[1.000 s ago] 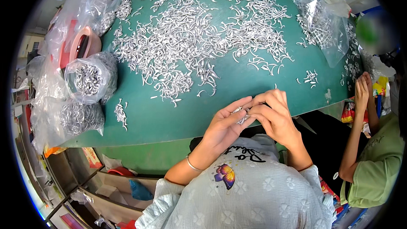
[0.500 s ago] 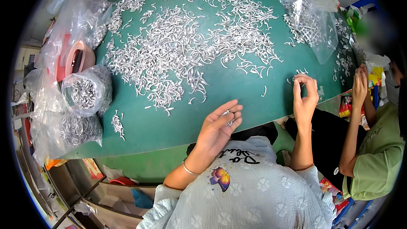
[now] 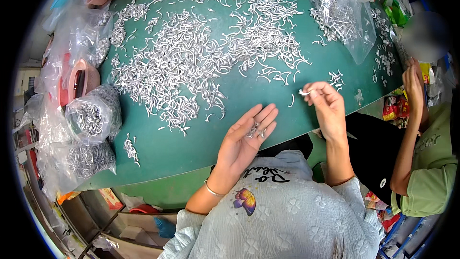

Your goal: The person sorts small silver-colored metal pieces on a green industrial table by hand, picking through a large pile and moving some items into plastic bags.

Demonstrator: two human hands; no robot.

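My left hand [image 3: 239, 144] is palm up near the table's front edge, its fingers loosely cupped under a few small curved silver metal pieces [image 3: 253, 130]. To its right, my right hand [image 3: 329, 111] pinches one curved metal piece [image 3: 304, 93] between thumb and fingertips, just above the table. A single loose piece [image 3: 292, 100] lies on the green surface beside that pinch. Beyond both hands spreads a wide heap of similar curved pieces [image 3: 177, 62]. A small cluster [image 3: 336, 79] rests just past my right hand.
Clear bags of metal parts [image 3: 91, 158] line the left edge beside a pink basket [image 3: 86, 79]. Another open bag [image 3: 342, 24] lies at the far right of the green table [image 3: 167, 158]. A co-worker in a green shirt [image 3: 433, 163] sits at the right.
My right hand has moved left toward my left hand, and a curved piece now shows in its pinch. The fingers of my left hand have opened out, showing the pieces in them.
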